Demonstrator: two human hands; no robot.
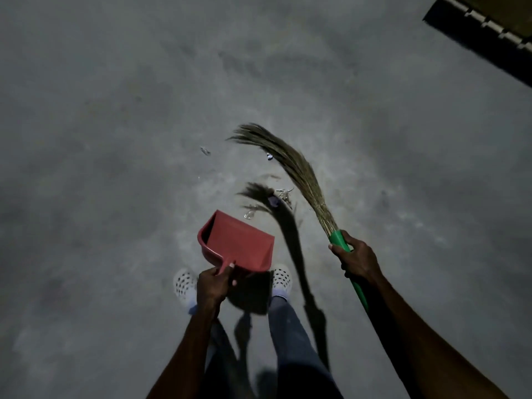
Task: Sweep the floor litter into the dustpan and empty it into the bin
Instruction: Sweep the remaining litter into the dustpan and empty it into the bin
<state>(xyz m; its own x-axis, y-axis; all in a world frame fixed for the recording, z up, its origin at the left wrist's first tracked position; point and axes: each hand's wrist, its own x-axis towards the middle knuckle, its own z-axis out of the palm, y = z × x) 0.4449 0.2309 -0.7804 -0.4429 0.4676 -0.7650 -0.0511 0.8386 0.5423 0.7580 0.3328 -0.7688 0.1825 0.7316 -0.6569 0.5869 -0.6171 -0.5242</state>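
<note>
My left hand (213,286) grips the handle of a red dustpan (239,243), held above the grey floor in front of my feet, mouth pointing away from me. My right hand (357,259) is closed on the green handle of a grass broom (290,162). Its bristles curve up and to the left, lifted off the floor. Small bits of litter lie on the concrete: a pile of scraps (280,197) just beyond the dustpan, a clear wrapper (250,213) at its front edge, a shiny piece (269,156) beside the bristles, and another scrap (205,151) further left.
My feet in white perforated shoes (184,285) stand right behind the dustpan. A dark ledge or step with a pale ribbed edge (486,27) runs across the top right corner. The broom's shadow (290,234) falls between the dustpan and the broom. No bin is in view.
</note>
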